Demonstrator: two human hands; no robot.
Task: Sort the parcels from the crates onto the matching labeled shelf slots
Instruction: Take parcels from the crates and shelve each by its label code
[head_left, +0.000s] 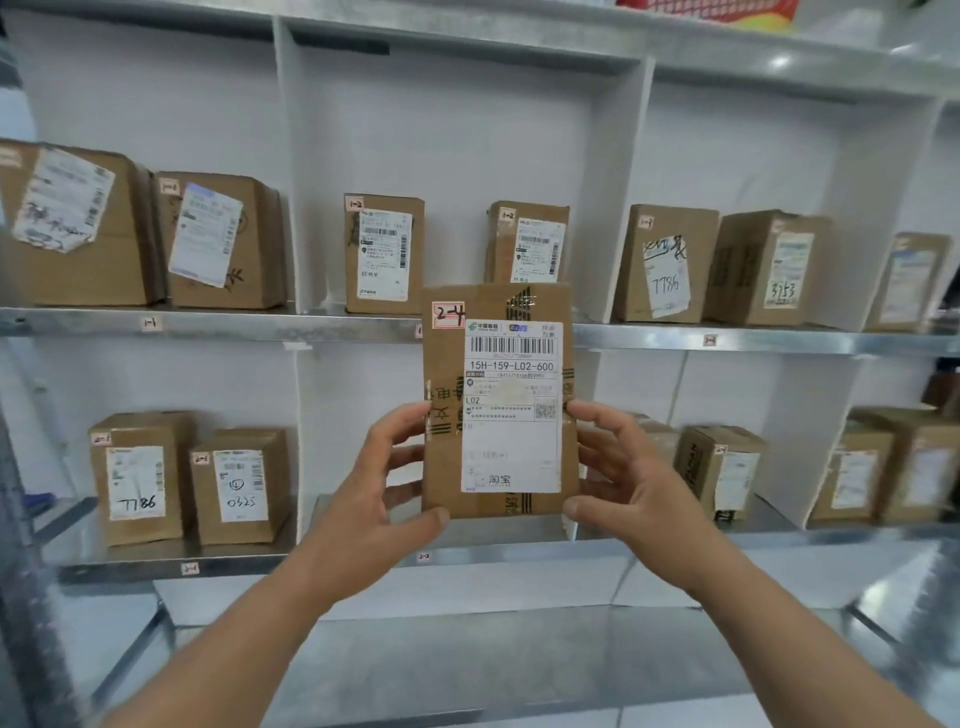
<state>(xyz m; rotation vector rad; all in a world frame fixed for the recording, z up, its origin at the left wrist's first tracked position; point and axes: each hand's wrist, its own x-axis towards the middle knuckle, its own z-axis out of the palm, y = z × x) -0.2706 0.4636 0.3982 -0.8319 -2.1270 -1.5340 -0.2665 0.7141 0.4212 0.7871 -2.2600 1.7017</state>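
Head view: flat rectangular cardboard parcel (498, 400), glossy white label, upright, clasped between left hand (387, 486) and right hand (621, 475).

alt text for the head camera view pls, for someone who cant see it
Both hands, left hand and right hand, hold a cardboard parcel tagged 2-4 upright in front of metal shelves. Other labelled boxes stand in slots across two shelf levels.
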